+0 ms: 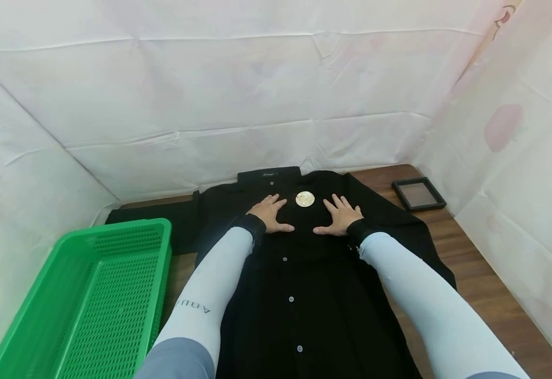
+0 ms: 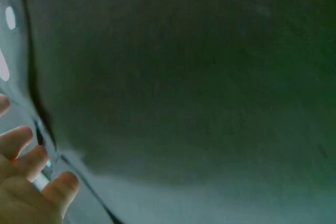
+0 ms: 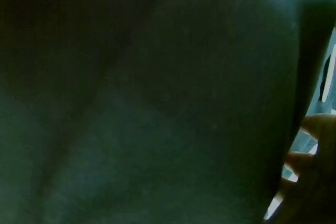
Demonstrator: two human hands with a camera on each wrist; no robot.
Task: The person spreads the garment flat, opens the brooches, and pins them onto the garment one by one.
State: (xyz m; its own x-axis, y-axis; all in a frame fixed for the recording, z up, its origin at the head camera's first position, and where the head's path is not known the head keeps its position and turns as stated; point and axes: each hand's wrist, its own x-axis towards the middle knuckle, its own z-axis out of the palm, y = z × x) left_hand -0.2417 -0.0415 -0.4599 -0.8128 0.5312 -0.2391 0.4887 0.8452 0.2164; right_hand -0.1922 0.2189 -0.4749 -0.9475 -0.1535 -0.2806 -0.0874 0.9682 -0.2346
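Observation:
A black button-up shirt [image 1: 323, 289] lies spread front up, its collar toward the back wall. Both hands are on its chest with fingers spread: my left hand [image 1: 268, 215] on the left side of the button line, my right hand [image 1: 342, 217] on the right. Between them a round gold-coloured disc [image 1: 305, 199] rests on the cloth; what kind of thing it is cannot be made out. Dark shirt cloth fills most of the left wrist view, with the left hand [image 2: 31, 182] at the lower left corner. In the dim right wrist view, the right hand [image 3: 310, 177] shows at the edge.
A green plastic basket [image 1: 166, 252] stands at the left, beside the shirt's sleeve. On the wooden table [image 1: 481, 279], at the far right, lies a square black-framed tray or frame [image 1: 419, 193]. White cloth walls [image 1: 257, 84] enclose the back and sides.

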